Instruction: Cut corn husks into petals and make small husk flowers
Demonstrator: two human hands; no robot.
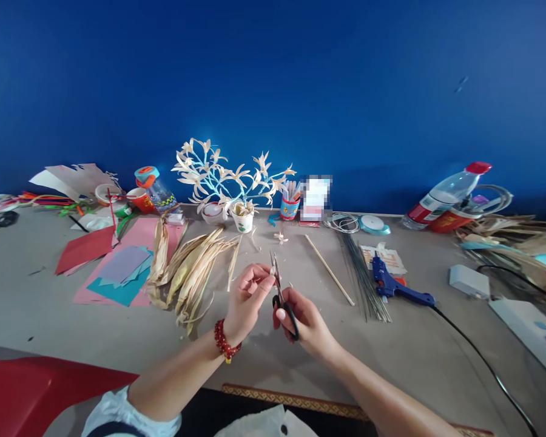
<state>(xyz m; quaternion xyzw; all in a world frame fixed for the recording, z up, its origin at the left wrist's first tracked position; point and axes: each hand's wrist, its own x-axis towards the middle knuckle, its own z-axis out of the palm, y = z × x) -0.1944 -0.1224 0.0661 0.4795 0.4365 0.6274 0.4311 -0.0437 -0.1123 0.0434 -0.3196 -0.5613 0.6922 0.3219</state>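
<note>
Black-handled scissors (277, 285) are in my right hand (307, 321), its fingers through the loops and the blades pointing away from me. My left hand (249, 297), with a red bead bracelet at the wrist, pinches a small pale piece of husk (273, 271) right beside the blades. Whether the blades touch that piece I cannot tell. Left of my hands lies a bundle of dried corn husks (204, 267). Beyond them, a small husk flower (280, 238) rests on the table, in front of a white cup (242, 220) holding branches of husk flowers (236, 176).
To the right lie a thin stick (330, 270), a bunch of dark wires (364, 276) and a blue glue gun (400, 288) with its cord. A tilted plastic bottle (446, 194) stands farther right. Coloured paper sheets (118, 273) spread at left, near a red chair (40, 388).
</note>
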